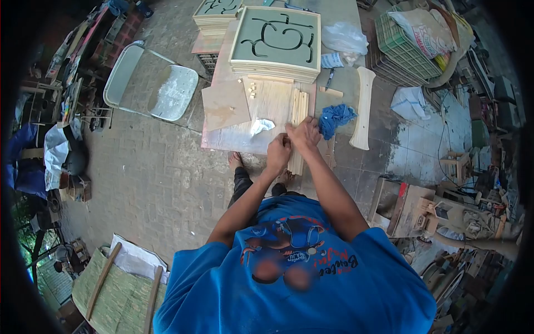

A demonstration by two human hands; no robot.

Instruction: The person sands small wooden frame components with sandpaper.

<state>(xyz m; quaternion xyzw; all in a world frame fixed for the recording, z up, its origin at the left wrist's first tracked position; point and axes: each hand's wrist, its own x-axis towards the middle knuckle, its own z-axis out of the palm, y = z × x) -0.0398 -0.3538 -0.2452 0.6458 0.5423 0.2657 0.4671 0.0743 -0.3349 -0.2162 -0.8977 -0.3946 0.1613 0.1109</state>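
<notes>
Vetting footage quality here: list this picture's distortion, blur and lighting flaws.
Head view throughout: strong wide-angle curvature, with black corners; two blurred patches on the blue printed cloth T-shirt, while the bare left hand and bare right hand look fairly clear; lighting uneven, darker toward the outer edges.

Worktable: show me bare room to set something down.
Bare: on the worktable, the near left corner bordered by brown sheet and white scrap; also between small blocks and wooden strips. Crowded: the right, with left hand, right hand, strips and blue cloth; the back, with stacked framed panels.
</notes>
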